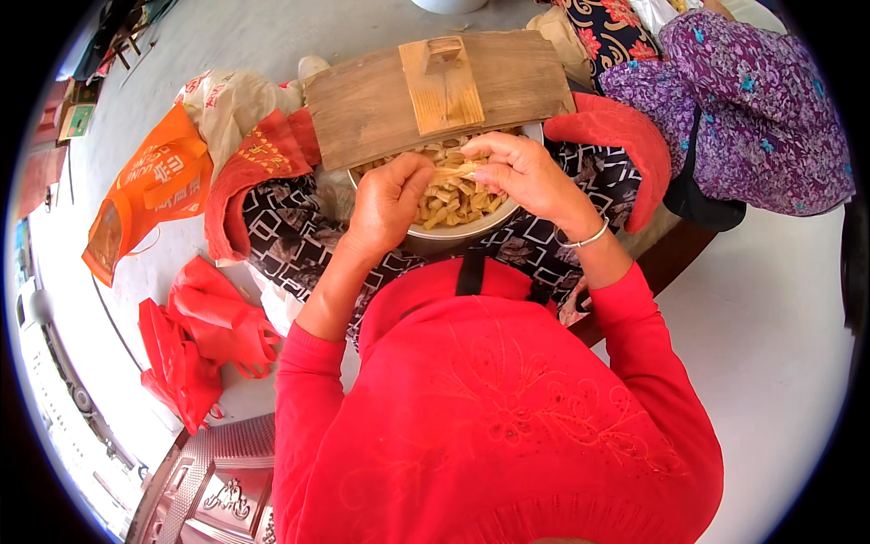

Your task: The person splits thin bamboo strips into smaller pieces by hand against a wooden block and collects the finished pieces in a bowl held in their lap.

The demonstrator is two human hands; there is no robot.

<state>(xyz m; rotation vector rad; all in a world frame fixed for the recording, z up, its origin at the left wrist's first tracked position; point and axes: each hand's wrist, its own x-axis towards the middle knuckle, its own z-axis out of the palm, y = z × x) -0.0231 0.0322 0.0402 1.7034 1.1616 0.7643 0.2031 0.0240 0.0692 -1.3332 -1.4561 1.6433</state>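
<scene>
A pale metal basin (pixel 494 218) sits on my lap, holding many yellowish-brown strips (pixel 458 201) that look like food. Over its left part, my left hand (pixel 391 201) has its fingers curled into a pinch; whatever is between them is hidden. My right hand (pixel 535 181), with a silvery bangle on the wrist, is bent over the basin's right part. Its thumb and fingers close on a pale strip (pixel 464 170) just above the heap. A wooden board (pixel 358 100) with a lighter wooden block (pixel 439 86) on it lies across the far side of the basin.
Red padded cloth (pixel 625 145) and patterned black-and-white fabric (pixel 285 218) surround the basin. An orange bag (pixel 154 190) and red bags (pixel 217 313) lie to the left. Purple flowered clothing (pixel 752 100) of somebody or something is close at the right. A carved brown panel (pixel 227 490) stands at lower left.
</scene>
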